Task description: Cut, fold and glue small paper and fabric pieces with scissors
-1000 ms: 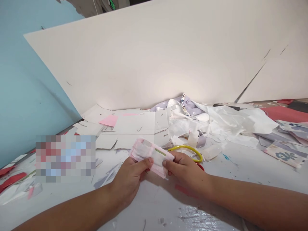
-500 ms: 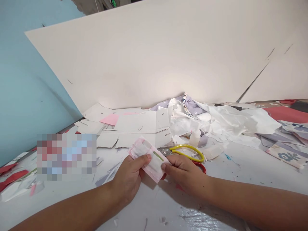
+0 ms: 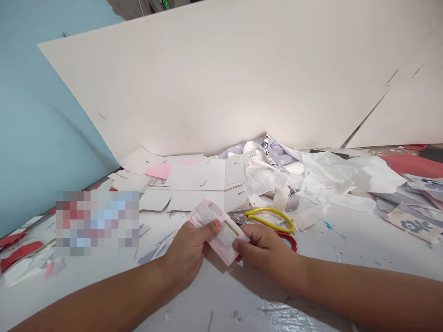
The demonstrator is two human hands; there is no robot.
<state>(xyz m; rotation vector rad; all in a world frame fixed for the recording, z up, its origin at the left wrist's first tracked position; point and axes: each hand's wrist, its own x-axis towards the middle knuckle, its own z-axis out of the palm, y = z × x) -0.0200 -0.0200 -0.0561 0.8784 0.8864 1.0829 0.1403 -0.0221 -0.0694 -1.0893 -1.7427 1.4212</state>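
Between my hands is a small folded packet (image 3: 221, 243), pale pink and white, with a green strip on its face. My left hand (image 3: 192, 242) is closed on its left side, thumb on top. My right hand (image 3: 265, 251) pinches the right corner with thumb and fingers. The packet is tilted above the white table; its underside and the fingers beneath are hidden. Right behind my right hand lie scissors (image 3: 272, 216) with one yellow and one red handle, partly covered by the hand and packet.
Flat grey-white cardboard (image 3: 197, 175) lies behind the packet. White film and lilac fabric (image 3: 277, 150) are heaped to its right. A patterned paper piece (image 3: 411, 224) and red material (image 3: 413, 165) lie far right, red scraps (image 3: 22, 256) far left. A tall white board (image 3: 221, 83) stands behind.
My hands and the packet have shifted very slightly to the right in the view. The hold on the packet looks the same.
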